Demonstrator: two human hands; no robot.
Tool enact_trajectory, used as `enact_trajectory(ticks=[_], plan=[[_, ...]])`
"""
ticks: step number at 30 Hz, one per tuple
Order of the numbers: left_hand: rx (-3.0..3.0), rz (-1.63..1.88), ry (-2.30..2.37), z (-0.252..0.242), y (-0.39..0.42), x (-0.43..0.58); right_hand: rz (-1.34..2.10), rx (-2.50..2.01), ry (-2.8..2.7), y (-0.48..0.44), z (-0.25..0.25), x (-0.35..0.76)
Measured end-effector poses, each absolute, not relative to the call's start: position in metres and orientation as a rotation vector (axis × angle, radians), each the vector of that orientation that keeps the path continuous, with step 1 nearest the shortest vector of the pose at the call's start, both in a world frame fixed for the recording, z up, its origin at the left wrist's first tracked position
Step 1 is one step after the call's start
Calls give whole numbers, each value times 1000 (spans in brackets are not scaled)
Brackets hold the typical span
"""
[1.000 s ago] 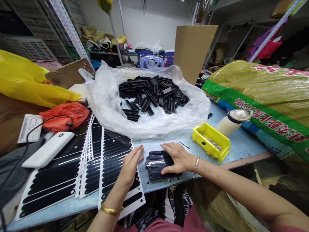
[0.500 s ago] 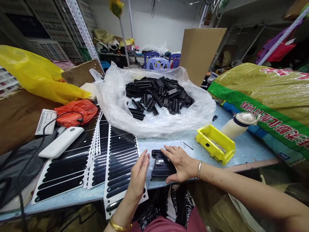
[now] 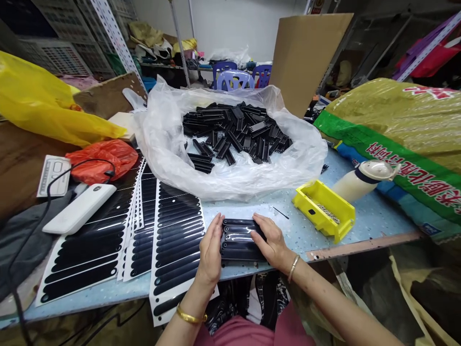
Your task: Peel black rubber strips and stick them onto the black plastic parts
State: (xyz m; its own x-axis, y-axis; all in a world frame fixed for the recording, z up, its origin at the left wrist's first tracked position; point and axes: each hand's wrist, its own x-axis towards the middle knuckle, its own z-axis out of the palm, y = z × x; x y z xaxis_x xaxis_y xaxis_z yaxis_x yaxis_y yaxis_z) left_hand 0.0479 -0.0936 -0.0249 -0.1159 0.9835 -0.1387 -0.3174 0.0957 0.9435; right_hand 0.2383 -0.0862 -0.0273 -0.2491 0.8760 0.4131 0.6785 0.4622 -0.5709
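L hand (image 3: 211, 247) open, fingers extended, flat against L edge of black ribbed plastic pcs (image 3: 240, 240), on bench. R hand (image 3: 272, 242) part-open, fingers over R end; pcs between hands, no closed grip. Black-strip sheets (image 3: 176, 240) just L; clear bag (image 3: 230, 185) of loose pcs ahead; yellow bin (image 3: 324, 209) w/ metal bits R.

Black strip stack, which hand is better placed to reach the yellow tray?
Probably the right hand: it rests on the stack, nearest the yellow tray; the left hand is beyond the stack.
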Motion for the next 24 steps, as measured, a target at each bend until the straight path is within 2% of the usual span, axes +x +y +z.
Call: enact_trajectory(ticks=[7,11,17,20,24], plan=[[665,1387,1106,-9,-99,30,290,-1136,-2533,-66,21,241],[679,1325,1206,1,-132,19,343,-1154,-2816,-69,22,229],[1012,1125,1489,2,-203,13,340,-1245,-2829,-71,17,222],[1105,829,1372,-11,-222,18,372,-1286,-2808,-62,21,216],[906,619,1219,-34,-220,29,769,-1411,-2470,-43,27,216]])
